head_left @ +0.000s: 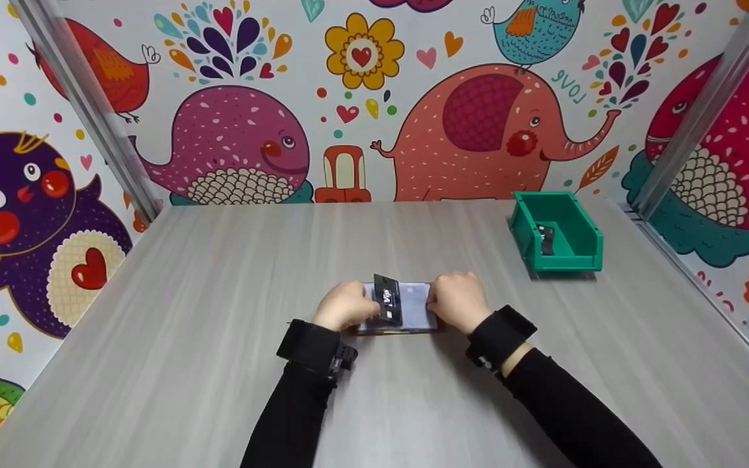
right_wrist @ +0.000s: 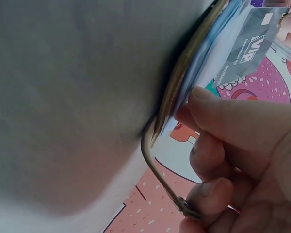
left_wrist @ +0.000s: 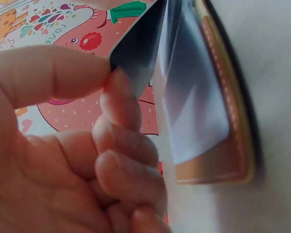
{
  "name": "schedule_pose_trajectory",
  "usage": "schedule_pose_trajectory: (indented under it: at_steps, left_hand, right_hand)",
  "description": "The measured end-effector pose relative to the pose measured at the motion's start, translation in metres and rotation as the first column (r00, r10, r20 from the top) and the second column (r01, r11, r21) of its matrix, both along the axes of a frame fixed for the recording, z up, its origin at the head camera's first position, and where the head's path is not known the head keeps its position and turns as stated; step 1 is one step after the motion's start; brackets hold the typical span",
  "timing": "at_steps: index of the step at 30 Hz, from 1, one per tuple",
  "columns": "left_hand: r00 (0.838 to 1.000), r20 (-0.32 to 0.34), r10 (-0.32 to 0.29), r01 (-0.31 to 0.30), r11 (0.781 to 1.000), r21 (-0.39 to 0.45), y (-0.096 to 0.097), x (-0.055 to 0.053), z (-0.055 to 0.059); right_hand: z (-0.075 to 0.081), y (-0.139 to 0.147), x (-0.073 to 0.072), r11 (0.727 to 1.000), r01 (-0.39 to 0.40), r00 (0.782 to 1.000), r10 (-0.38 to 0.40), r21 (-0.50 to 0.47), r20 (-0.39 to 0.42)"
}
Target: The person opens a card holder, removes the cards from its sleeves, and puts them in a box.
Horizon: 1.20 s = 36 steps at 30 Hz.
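A black VIP card (head_left: 387, 300) is pinched at one edge between the thumb and index finger of my left hand (head_left: 346, 305). It stands tilted over an open card holder (head_left: 419, 307) with clear plastic sleeves. In the left wrist view, the holder's brown stitched leather (left_wrist: 203, 171) shows beneath a sleeve (left_wrist: 196, 116). My right hand (head_left: 459, 300) pinches the sleeve edge at the holder's right side. Beside those fingers, the right wrist view shows a narrow strap (right_wrist: 157, 170) with a snap at its end. Whether the card's lower edge touches a sleeve, I cannot tell.
At the back right of the wood-grain table (head_left: 218, 273) stands a green open-front bin (head_left: 566, 263), with a dark card-like item (head_left: 546, 239) inside against its left wall. Printed cartoon panels (head_left: 361, 117) and metal posts (head_left: 88, 104) border the table.
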State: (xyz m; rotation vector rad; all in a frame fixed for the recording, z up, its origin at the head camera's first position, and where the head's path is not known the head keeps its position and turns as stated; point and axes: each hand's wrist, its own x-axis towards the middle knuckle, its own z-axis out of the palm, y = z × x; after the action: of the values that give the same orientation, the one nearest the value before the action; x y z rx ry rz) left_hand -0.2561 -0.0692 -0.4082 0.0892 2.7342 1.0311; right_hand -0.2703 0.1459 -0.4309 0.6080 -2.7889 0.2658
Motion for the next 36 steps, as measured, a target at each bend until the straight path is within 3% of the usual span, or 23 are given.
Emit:
schedule_pose_trajectory:
  at_steps: [14,21,28,36]
  left_hand:
    - [1.000,-0.016,-0.010,0.009,1.000,-0.023,-0.003,0.002,0.008]
    - [0.995,-0.092,-0.040,0.038,0.999,-0.026,-0.004,0.003,0.009]
    - [0.994,-0.099,-0.037,0.036,0.999,-0.003,-0.005,0.004,0.010]
    - [0.991,-0.121,-0.060,0.061,0.998,0.004,-0.003,0.005,0.014]
  right_hand:
    - [-0.001,0.003,0.000,1.000,-0.015,1.000,0.015,-0.004,-0.002]
    - [-0.003,0.004,0.002,1.000,-0.023,1.000,0.023,-0.019,0.005]
    - [-0.003,0.006,0.005,0.999,-0.042,0.999,0.042,-0.025,0.001]
    - [0.005,0.009,0.007,0.992,-0.059,0.998,0.058,-0.115,-0.015]
